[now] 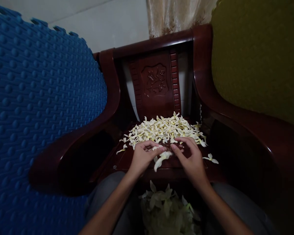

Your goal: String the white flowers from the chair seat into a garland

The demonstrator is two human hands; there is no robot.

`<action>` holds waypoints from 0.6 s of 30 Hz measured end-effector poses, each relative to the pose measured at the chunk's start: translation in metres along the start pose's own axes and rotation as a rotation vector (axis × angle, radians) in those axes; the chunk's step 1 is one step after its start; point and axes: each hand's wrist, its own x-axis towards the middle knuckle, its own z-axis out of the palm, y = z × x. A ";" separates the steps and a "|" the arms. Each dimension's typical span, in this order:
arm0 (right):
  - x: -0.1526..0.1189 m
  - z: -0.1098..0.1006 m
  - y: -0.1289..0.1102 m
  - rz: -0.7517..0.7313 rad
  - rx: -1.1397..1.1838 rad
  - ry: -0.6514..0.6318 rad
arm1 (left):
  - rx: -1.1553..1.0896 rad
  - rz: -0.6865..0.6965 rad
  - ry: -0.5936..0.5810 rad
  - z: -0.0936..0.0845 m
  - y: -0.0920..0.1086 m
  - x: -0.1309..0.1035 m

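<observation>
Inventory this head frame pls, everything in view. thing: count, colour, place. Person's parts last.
flower pile: too many to count, creamy white, on the chair seat
stray flower: 1, white, on the seat, right of the pile
white flower: at least 1, at the left thumb, blurred
lower flowers: several, pale, dim, between the knees
chair: 1, dark red-brown, centre, carved backrest
blue mat: 1, studded, left side
olive panel: 1, right side
curtain: 1, beige, top, behind the chair
tiles: pale, top left
trouser legs: 2, grey, bottom
left hand: 1, before the pile
right hand: 1, facing the left
</observation>
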 end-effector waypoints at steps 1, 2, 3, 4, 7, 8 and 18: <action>0.000 0.000 -0.001 -0.048 -0.030 -0.022 | -0.007 -0.007 0.022 0.000 0.000 0.000; 0.000 0.000 -0.002 -0.069 -0.030 -0.063 | -0.014 -0.012 0.038 0.000 -0.001 0.000; 0.000 0.000 -0.004 -0.053 -0.001 -0.121 | -0.019 -0.016 0.043 0.000 0.000 0.000; 0.000 0.000 -0.005 -0.007 0.049 -0.180 | -0.024 -0.022 0.035 0.001 0.000 0.000; -0.002 0.002 -0.007 0.178 0.248 -0.305 | -0.046 -0.046 -0.004 0.002 0.001 -0.001; -0.002 0.002 -0.008 0.213 0.296 -0.326 | -0.056 -0.056 -0.019 0.003 0.001 -0.001; 0.005 -0.001 0.002 0.247 0.296 -0.148 | -0.231 -0.122 -0.171 0.006 0.003 -0.004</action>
